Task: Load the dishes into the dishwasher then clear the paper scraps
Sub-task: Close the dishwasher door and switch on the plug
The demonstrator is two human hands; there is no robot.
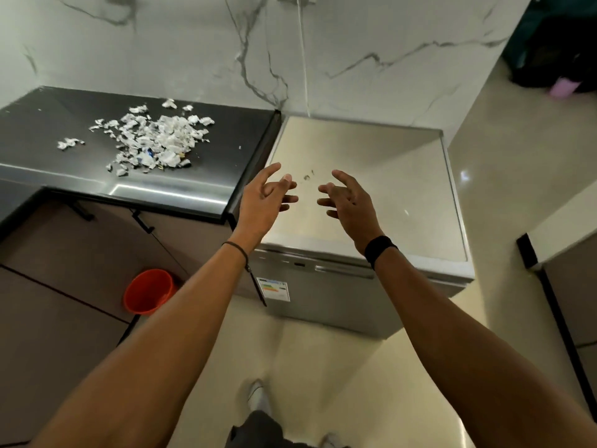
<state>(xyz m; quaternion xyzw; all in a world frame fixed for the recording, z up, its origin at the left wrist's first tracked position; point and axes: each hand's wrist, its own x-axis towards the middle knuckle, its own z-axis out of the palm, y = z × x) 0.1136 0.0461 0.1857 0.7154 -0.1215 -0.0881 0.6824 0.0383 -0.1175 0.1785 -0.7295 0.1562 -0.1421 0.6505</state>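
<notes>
A silver dishwasher (365,176) stands against the marble wall with its door closed. Both my hands hover above its top, palms facing each other. My left hand (263,197) has relaxed, spread fingers and holds nothing. My right hand (350,205) is likewise spread and holds nothing. A heap of torn white paper scraps (155,137) lies on the dark countertop (48,130) to the left of the dishwasher. No dishes are in view.
An orange bucket (150,291) stands on the floor below the counter, beside the cabinet doors (80,253). A white cable (303,59) hangs down the wall behind the dishwasher. Dark bags (555,50) sit at the far right. Pale floor stretches to the right.
</notes>
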